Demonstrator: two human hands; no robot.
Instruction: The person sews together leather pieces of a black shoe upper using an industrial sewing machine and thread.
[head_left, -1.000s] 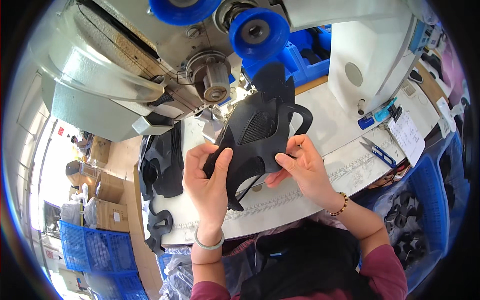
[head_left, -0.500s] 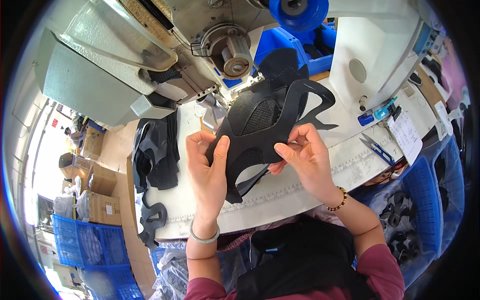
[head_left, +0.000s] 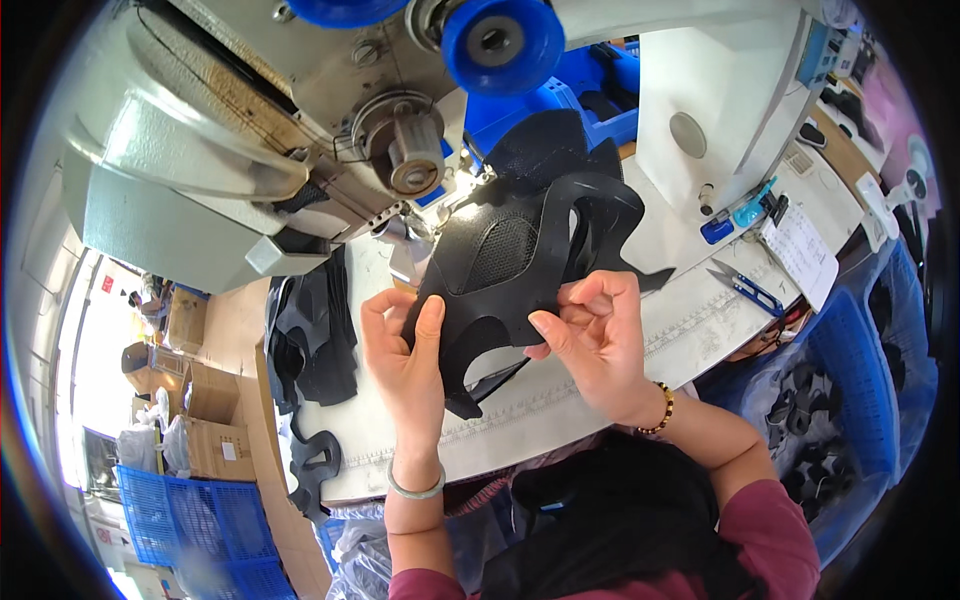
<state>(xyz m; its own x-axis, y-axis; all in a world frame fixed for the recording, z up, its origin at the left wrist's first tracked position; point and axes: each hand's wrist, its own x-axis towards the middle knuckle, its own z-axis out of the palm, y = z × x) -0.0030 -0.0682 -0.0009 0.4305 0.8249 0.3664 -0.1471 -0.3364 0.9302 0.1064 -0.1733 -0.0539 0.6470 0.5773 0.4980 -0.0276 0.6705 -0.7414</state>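
A black shoe upper point(head_left: 492, 308) with a mesh panel lies under the head of the sewing machine point(head_left: 398, 150), its far edge close to the machine's stitching area. My left hand point(head_left: 408, 355) pinches its near left edge, thumb on top and fingers curled beneath. On the near right edge my right hand point(head_left: 598, 345) is closed in a similar pinch, some fingers folded out of sight. Curved black flaps stick out beyond my right hand. The needle itself cannot be made out.
More black cut pieces point(head_left: 315, 335) are piled at the table's left edge. Thread snips point(head_left: 748, 288), a paper sheet point(head_left: 800, 255) and a printed ruler strip lie to the right. Behind stands a blue bin point(head_left: 520, 100); blue crates point(head_left: 860, 350) flank the table's right side.
The view has shifted, so the machine sits further left and its upper parts show more. Both hands keep their pinch, and the shoe upper's flaps on the right have changed shape slightly.
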